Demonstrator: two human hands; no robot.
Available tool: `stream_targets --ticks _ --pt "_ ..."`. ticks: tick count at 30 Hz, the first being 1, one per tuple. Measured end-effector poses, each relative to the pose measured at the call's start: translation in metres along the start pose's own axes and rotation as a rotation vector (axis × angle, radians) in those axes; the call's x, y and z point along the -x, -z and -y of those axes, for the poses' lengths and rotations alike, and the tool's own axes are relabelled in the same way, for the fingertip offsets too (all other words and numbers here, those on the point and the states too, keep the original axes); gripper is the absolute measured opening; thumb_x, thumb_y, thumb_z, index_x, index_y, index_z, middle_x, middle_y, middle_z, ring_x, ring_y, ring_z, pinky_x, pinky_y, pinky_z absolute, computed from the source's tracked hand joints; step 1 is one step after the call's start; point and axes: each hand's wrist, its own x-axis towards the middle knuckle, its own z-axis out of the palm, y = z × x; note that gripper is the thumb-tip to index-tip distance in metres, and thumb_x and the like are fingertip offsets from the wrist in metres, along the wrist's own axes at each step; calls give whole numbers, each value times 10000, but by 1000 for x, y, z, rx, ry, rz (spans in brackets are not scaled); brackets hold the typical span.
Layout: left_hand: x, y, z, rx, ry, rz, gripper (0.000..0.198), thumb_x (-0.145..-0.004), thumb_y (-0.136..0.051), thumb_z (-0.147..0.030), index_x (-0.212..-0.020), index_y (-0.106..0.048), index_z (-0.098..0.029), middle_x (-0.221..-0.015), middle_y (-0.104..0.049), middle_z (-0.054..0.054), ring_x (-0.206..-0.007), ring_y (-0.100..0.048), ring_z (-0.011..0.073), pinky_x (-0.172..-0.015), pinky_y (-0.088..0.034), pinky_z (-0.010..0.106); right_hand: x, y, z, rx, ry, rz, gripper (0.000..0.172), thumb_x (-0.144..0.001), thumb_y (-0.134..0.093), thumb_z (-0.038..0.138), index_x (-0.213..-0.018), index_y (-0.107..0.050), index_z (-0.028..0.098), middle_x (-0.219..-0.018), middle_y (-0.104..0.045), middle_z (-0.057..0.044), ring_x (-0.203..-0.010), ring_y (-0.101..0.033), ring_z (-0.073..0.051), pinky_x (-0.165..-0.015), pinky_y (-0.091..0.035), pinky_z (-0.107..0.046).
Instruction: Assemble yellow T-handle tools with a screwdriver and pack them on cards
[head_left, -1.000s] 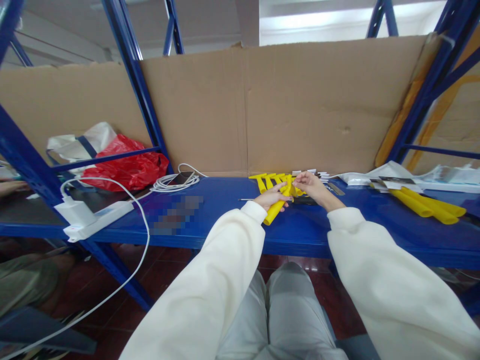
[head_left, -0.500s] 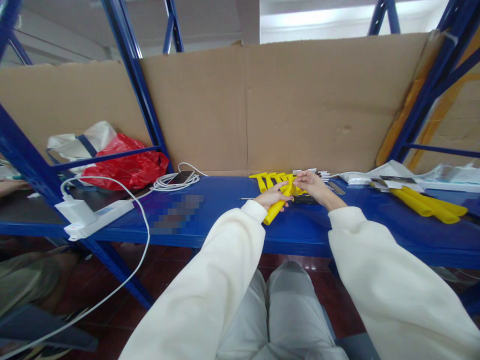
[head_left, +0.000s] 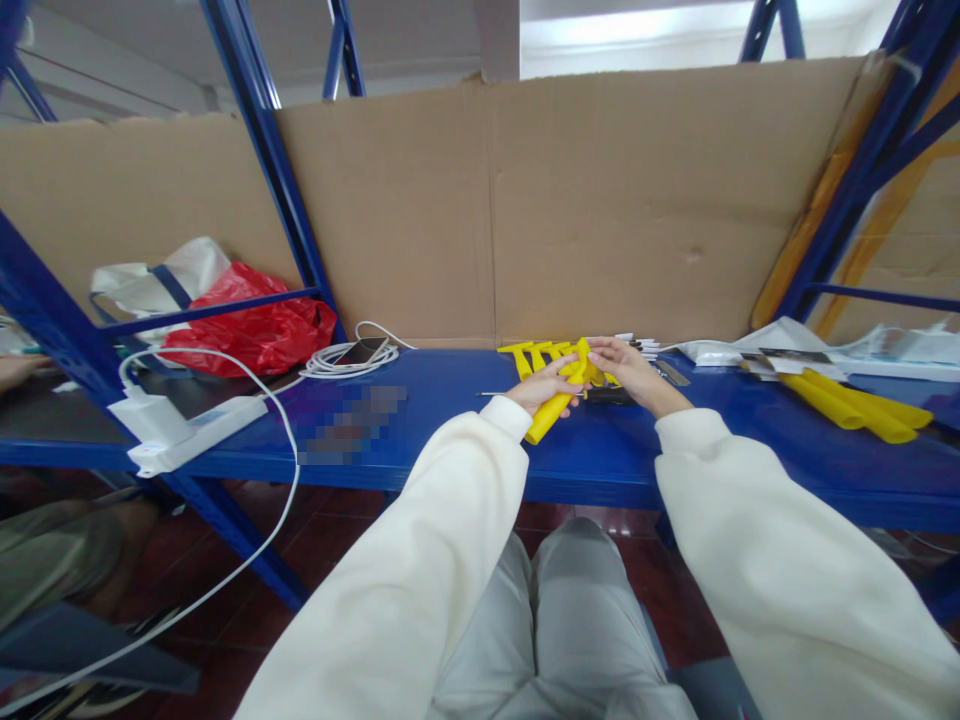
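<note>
My left hand [head_left: 541, 388] is wrapped round a yellow plastic handle [head_left: 546, 420] above the blue shelf [head_left: 450, 420]. Its lower end points toward me. My right hand [head_left: 624, 365] pinches the top end of the same handle with closed fingers. Just behind my hands lie several more yellow T-shaped pieces [head_left: 534, 353] in a row. A thin dark tool [head_left: 607, 396] rests on the shelf under my right hand.
A phone on a coiled white cable [head_left: 354, 358] lies left of my hands. Farther left are a red bag [head_left: 247, 325] and a white power strip [head_left: 180, 430]. Yellow tubes [head_left: 855, 408] and papers [head_left: 757, 350] sit at the right. Cardboard [head_left: 600, 200] backs the shelf.
Both hands stay on the yellow handle with only slight shifts. The view has tilted a little.
</note>
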Motion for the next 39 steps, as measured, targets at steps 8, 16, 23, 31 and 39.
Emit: stream_targets --ticks 8,16,23,31,39 --pt "5 -4 -3 -11 -20 15 877 -896 -620 27 -1664 -354 -303 -937 -720 14 -543 -583 83 -492 -448 170 3 -1 7 -66 -69 26 609 -519 -979 686 -844 -686 263 -890 -763 -47 -872 -718 -241 -844 -612 -409" --pt "4 -4 -3 -33 -20 20 921 -862 -686 -1 -1666 -349 -299 -1032 -744 45 -547 -594 85 -498 -469 186 6 2 14 -70 -99 101 535 -599 -967 613 -869 -671 259 -844 -735 -36 -890 -723 -248 -840 -601 -406" --pt "4 -4 -1 -39 -27 30 917 -856 -690 -3 -1660 -370 -304 -1002 -743 37 -546 -586 87 -492 -466 186 6 1 16 -81 -111 95 557 -578 -959 640 -835 -632 269 -818 -705 -29 -872 -709 -251 -800 -587 -387" --pt "5 -5 -2 -41 -36 28 901 -848 -670 -1 -1645 -395 -318 -1029 -745 46 -556 -593 89 -492 -463 179 6 -1 15 -72 -111 74 661 -484 -964 726 -819 -626 266 -813 -699 -16 -830 -687 -224 -769 -561 -359" --pt "1 -2 -1 76 -50 22 926 -854 -709 -9 -1654 -380 -339 -989 -746 31 -561 -587 88 -485 -440 168 2 -4 4 35 -161 -4 665 -570 -891 806 -803 -611 249 -807 -715 -33 -754 -664 -198 -688 -555 -321"
